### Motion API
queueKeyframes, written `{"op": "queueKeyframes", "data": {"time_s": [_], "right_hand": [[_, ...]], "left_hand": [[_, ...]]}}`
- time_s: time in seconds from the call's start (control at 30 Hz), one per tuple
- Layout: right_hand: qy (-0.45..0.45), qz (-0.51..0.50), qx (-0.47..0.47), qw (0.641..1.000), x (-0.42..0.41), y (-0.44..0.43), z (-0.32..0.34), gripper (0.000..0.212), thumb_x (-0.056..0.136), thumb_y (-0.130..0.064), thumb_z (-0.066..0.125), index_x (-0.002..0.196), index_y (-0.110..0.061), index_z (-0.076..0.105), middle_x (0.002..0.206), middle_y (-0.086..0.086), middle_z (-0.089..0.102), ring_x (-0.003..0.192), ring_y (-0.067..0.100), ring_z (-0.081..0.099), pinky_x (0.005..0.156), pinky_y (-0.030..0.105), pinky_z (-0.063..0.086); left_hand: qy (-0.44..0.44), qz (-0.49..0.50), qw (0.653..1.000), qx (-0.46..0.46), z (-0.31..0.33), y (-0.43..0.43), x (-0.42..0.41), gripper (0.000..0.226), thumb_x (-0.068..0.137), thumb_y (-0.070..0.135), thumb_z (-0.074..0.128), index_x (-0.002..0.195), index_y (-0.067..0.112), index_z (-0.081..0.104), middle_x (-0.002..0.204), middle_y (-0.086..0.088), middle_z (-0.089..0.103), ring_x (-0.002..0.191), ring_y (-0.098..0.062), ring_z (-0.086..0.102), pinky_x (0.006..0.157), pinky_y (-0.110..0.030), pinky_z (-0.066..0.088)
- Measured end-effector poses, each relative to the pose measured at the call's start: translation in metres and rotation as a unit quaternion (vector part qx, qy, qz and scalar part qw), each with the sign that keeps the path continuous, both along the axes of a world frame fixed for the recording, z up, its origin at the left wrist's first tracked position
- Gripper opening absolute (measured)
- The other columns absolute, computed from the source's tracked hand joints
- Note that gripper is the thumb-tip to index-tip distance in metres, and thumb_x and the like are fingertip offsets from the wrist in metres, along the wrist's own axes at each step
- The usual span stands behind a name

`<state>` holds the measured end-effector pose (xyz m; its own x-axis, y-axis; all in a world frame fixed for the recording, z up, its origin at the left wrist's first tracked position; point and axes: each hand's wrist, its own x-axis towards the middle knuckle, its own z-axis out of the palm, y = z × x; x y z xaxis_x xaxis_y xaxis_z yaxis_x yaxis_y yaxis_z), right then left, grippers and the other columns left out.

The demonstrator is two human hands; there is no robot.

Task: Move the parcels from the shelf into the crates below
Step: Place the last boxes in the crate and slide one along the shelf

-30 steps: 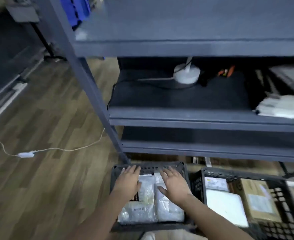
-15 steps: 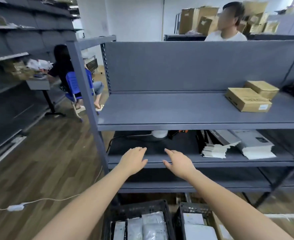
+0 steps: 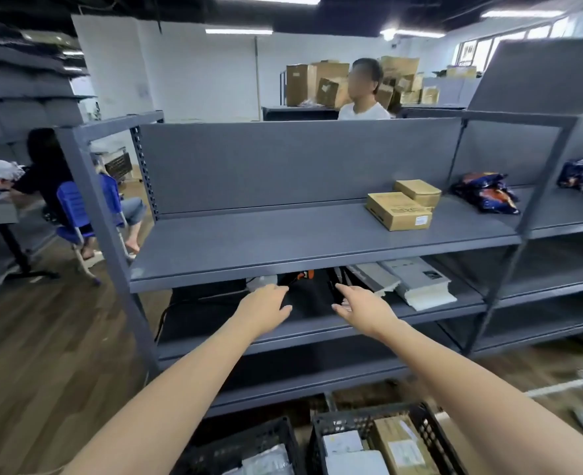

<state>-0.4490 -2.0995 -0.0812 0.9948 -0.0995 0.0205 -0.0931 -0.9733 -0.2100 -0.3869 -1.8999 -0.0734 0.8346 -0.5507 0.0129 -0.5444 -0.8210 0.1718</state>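
Tan cardboard boxes (image 3: 399, 211) lie above and rightward on the grey metal shelf (image 3: 283, 241), nearer your right hand (image 3: 362, 306) than your left hand (image 3: 266, 308); both empty, fingers loosely spread.

Two brown box parcels (image 3: 399, 211) lie touching, centre right on the grey shelf (image 3: 283, 241); at the bottom edge, the left crate (image 3: 249, 437) and right crate (image 3: 362, 418), both black, hold packages (image 3: 401, 452).
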Motion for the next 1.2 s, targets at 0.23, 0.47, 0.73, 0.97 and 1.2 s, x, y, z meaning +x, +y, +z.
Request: {"op": "queueKeyframes", "data": {"time_s": [0.23, 0.47, 0.73, 0.97, 1.2], "right_hand": [[-0.032, -0.028, -0.02, 0.999, 0.023, -0.056, 0.015, 0.047, 0.098, -0.034, 0.042, 0.14, -0.014, 0.039, 0.138, 0.009, 0.049, 0.126, 0.027, 0.045, 0.099, 0.037, 0.042], [-0.051, -0.115, -0.019, 0.992, 0.056, -0.136, 0.018, 0.053, 0.098, -0.037, 0.041, 0.148, -0.02, 0.028, 0.141, 0.007, 0.047, 0.127, 0.025, 0.045, 0.099, 0.036, 0.042], [-0.038, -0.17, -0.017, 0.985, 0.08, -0.238, 0.002, 0.065, 0.095, -0.04, 0.046, 0.151, -0.029, 0.014, 0.14, 0.008, 0.042, 0.124, 0.025, 0.045, 0.093, 0.036, 0.048], [-0.032, -0.161, 0.003, 0.986, 0.134, -0.342, -0.002, 0.065, 0.097, -0.039, 0.046, 0.151, -0.026, 0.014, 0.153, 0.012, 0.026, 0.138, 0.028, 0.032, 0.105, 0.039, 0.04], [0.014, -0.105, 0.009, 0.994, 0.197, -0.407, -0.005, 0.066, 0.096, -0.039, 0.046, 0.151, -0.033, 0.01, 0.156, 0.011, 0.019, 0.14, 0.029, 0.027, 0.105, 0.042, 0.04]], "left_hand": [[-0.02, -0.052, 0.998, 0.002, 0.013, -0.066, 0.044, 0.041, 0.097, 0.033, 0.043, 0.132, 0.013, 0.048, 0.132, -0.008, 0.053, 0.122, -0.029, 0.049, 0.097, -0.041, 0.043], [-0.059, -0.104, 0.993, 0.012, 0.022, -0.142, 0.1, 0.044, 0.098, 0.037, 0.041, 0.13, 0.009, 0.052, 0.134, -0.009, 0.053, 0.123, -0.026, 0.049, 0.106, -0.038, 0.033], [-0.021, -0.124, 0.991, 0.033, 0.001, -0.219, 0.13, 0.057, 0.096, 0.046, 0.043, 0.142, 0.013, 0.037, 0.144, -0.006, 0.042, 0.13, -0.025, 0.042, 0.109, -0.036, 0.032], [0.001, -0.063, 0.998, 0.0, 0.004, -0.304, 0.174, 0.071, 0.095, 0.048, 0.044, 0.151, 0.016, 0.014, 0.153, -0.007, 0.029, 0.138, -0.025, 0.032, 0.114, -0.037, 0.026], [0.034, -0.021, 0.999, -0.036, 0.002, -0.386, 0.21, 0.073, 0.095, 0.04, 0.049, 0.152, 0.02, 0.007, 0.153, -0.01, 0.03, 0.137, -0.026, 0.034, 0.111, -0.036, 0.03]]}}
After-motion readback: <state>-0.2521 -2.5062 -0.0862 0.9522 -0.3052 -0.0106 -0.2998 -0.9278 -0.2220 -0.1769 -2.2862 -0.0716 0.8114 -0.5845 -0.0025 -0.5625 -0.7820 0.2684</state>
